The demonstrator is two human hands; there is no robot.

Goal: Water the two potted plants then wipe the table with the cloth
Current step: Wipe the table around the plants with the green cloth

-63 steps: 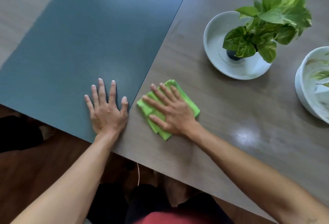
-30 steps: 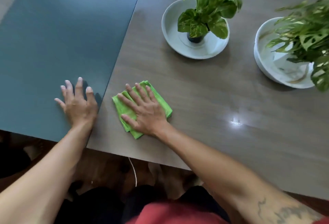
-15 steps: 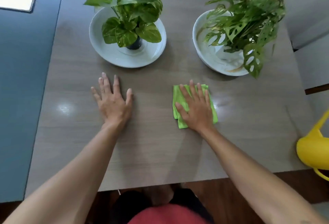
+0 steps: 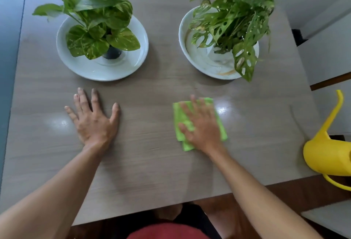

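Observation:
A folded bright green cloth lies on the grey-brown wooden table, right of centre. My right hand presses flat on top of it, fingers spread and blurred with motion. Flat on the bare table to the left rests my left hand, fingers apart, holding nothing. Behind the hands stand two potted plants in white dishes: a broad-leaved one at the back left in its dish, and a holey-leaved one at the back right in its bowl.
A yellow watering can stands at the table's right edge, spout pointing up and away. A dark blue-green surface adjoins the table on the left. The table's front edge runs just before my body.
My right hand has slid the cloth from the table's left side, beside the blue-green surface, to the right in front of the right plant. My left hand followed rightward onto the wood.

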